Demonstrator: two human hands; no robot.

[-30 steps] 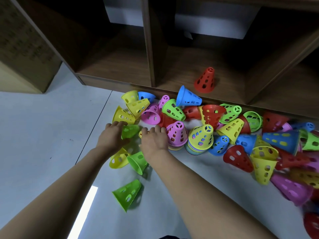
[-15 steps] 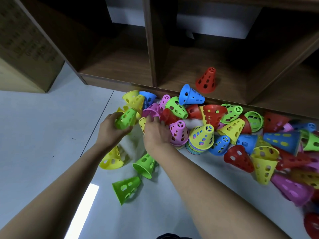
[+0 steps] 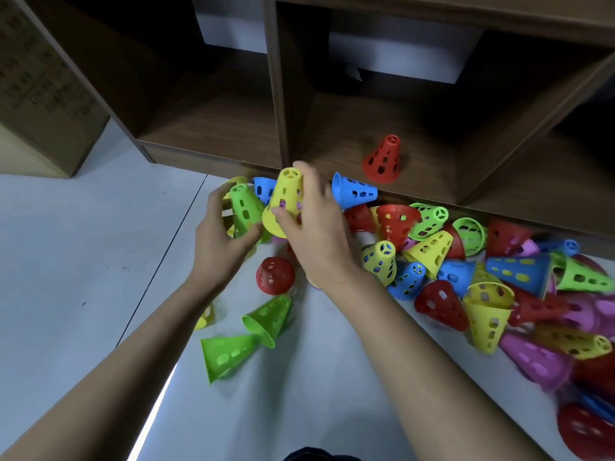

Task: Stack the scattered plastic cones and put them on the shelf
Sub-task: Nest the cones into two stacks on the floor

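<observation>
The shelf [image 3: 332, 141] opens at 12 o'clock; loose cones [image 3: 429, 247] sprawl toward 3 o'clock; the left hand [image 3: 216, 247] curls round a green cone [image 3: 244, 207]; the right hand [image 3: 319, 234] pinches a yellow cone [image 3: 286, 197], touching the green at its 3 o'clock; both tips point near 12, so nesting likely means lifting one over the other.

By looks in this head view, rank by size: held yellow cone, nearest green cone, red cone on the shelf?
Largest: nearest green cone and held yellow cone, too alike to rank.
Smallest: red cone, though it is farthest from the camera, so real size is unsure.
</observation>
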